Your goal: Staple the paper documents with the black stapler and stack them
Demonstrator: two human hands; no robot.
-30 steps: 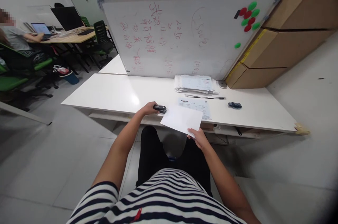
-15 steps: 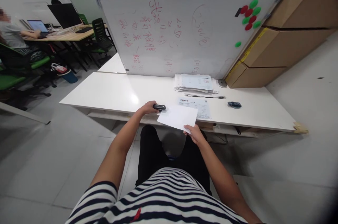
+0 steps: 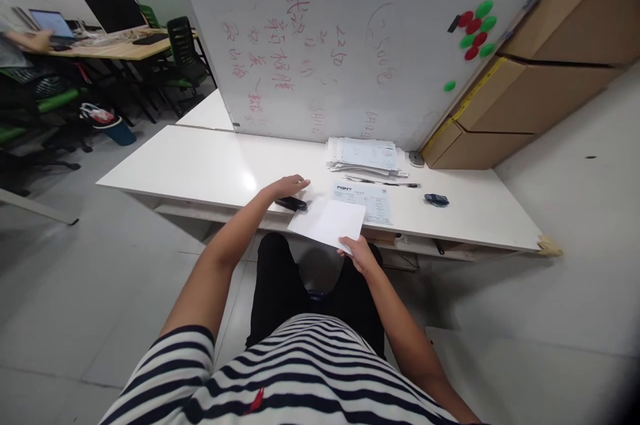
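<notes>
A black stapler lies near the front edge of the white table, at the left corner of a white sheet of paper. My left hand hovers just above and behind the stapler, fingers stretched out to the right, with nothing in it. Pinched at its lower right corner, the paper is in my right hand, tilted over the table edge. Behind the sheet, a printed form headed PONY lies flat and is partly covered by it.
A stack of papers stands against the whiteboard. A thin dark pen-like item lies before it. A small dark blue object rests to the right. Cardboard boxes rise at the right; another person's arm shows far left.
My left hand has let go of the stapler and lifted off it, its fingers now extended. My right hand still holds the paper. The view has shifted slightly.
</notes>
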